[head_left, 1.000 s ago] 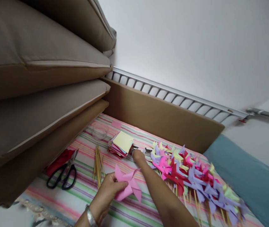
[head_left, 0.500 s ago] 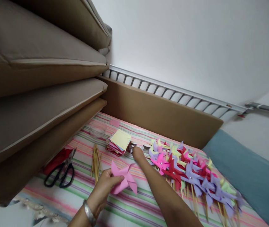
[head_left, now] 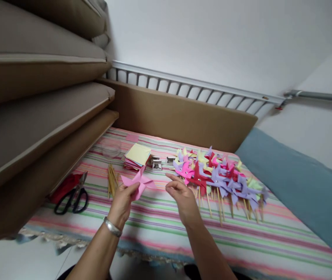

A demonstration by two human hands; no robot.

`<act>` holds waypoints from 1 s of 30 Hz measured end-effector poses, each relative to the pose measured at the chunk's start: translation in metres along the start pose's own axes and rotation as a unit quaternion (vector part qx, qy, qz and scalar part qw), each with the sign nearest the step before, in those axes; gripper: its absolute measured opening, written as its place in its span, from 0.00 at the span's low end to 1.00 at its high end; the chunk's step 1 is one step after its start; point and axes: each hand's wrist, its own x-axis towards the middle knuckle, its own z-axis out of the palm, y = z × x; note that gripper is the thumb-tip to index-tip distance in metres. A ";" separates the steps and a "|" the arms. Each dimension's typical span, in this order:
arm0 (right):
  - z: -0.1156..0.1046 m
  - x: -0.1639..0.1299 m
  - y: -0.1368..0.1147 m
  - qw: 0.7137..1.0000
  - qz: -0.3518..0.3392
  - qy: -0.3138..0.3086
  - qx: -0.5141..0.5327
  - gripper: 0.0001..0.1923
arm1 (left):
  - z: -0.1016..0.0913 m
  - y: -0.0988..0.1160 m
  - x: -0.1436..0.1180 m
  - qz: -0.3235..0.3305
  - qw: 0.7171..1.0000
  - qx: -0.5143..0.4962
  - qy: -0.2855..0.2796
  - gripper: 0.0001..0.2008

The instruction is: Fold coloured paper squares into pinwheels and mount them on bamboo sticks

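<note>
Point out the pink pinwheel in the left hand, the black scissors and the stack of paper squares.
pink pinwheel [head_left: 140,182]: head view, on the folded centre of the paper blades.
black scissors [head_left: 71,200]: head view, on the handle loops.
stack of paper squares [head_left: 138,154]: head view, on the yellow top sheet.

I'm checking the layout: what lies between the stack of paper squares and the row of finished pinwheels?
In the head view, small metal clips lie on the striped cloth between the paper stack and the pinwheels.
</note>
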 end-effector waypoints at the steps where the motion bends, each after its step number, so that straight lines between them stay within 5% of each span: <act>1: 0.004 -0.006 -0.006 1.000 -0.014 -0.013 0.007 0.03 | 0.004 -0.004 -0.004 0.007 1.000 -0.002 0.000 0.13; 11: 0.016 -0.021 -0.015 0.999 0.007 -0.014 -0.032 0.03 | 0.028 -0.037 -0.028 0.045 0.997 0.009 -0.063 0.10; 21: 0.018 -0.017 -0.009 0.998 -0.005 -0.006 -0.061 0.04 | 0.031 -0.034 -0.029 0.025 0.995 -0.030 -0.089 0.10; 30: 0.026 -0.016 -0.013 0.989 -0.086 -0.015 -0.123 0.04 | 0.022 -0.029 -0.025 0.047 0.996 -0.015 -0.068 0.08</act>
